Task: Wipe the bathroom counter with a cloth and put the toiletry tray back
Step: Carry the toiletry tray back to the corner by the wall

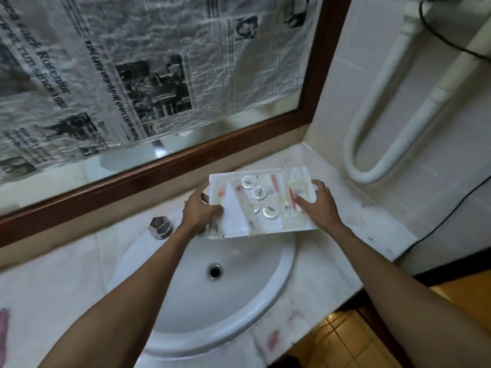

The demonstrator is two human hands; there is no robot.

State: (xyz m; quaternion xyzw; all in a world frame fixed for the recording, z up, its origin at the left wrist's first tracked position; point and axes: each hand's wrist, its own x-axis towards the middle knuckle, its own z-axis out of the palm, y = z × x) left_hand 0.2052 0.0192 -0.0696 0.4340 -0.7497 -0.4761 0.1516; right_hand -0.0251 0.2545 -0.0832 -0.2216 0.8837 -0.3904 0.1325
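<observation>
A white rectangular toiletry tray (233, 221) with round-capped bottles, sachets and small packets hangs above the far rim of the basin and the counter behind it. My left hand (199, 211) grips its left edge and my right hand (318, 203) grips its right edge, thumbs on top. The tray is slightly tilted. The pale marble counter (358, 227) runs around the basin. A pinkish cloth (4, 330) shows only as a sliver at the left edge of the view.
A white oval sink (202, 296) with a drain sits in the counter, a chrome tap knob (159, 227) behind it. A wood-framed mirror (186, 160) covered in newspaper stands behind. A white hose (372, 128) and black cable hang on the tiled right wall.
</observation>
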